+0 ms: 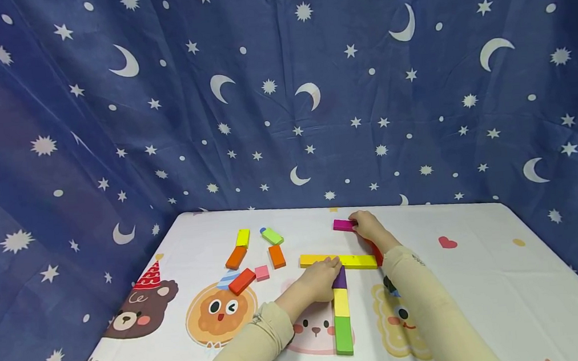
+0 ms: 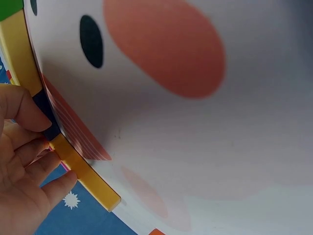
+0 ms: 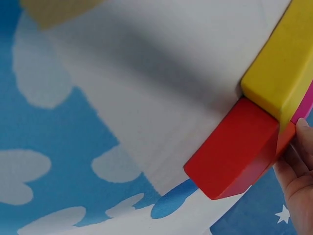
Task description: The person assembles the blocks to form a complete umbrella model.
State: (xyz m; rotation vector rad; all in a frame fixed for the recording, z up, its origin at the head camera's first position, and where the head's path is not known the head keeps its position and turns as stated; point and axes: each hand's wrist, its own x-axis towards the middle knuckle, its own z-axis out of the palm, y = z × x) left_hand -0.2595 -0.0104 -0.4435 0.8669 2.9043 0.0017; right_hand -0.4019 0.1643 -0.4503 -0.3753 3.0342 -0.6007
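Note:
On the white tablecloth lies a long yellow bar (image 1: 350,262), with a column of purple (image 1: 339,279), pale yellow (image 1: 341,303) and green (image 1: 343,335) blocks running from it toward the near side. My left hand (image 1: 320,281) rests at their junction. In the left wrist view its thumb presses the purple block while extended fingertips touch the yellow bar. At the bar's right end stands a red block (image 3: 232,149), partly hidden by my right arm. Beyond it, my right hand (image 1: 370,229) pinches the right end of a magenta block (image 1: 343,225); its fingers are partly hidden.
To the left lie loose blocks: yellow (image 1: 243,238), light green (image 1: 272,236), pink (image 1: 262,273), red (image 1: 242,282) and two orange ones, one orange block (image 1: 277,256) nearer the bar. A blue curtain (image 1: 283,118) with moons and stars hangs behind the table.

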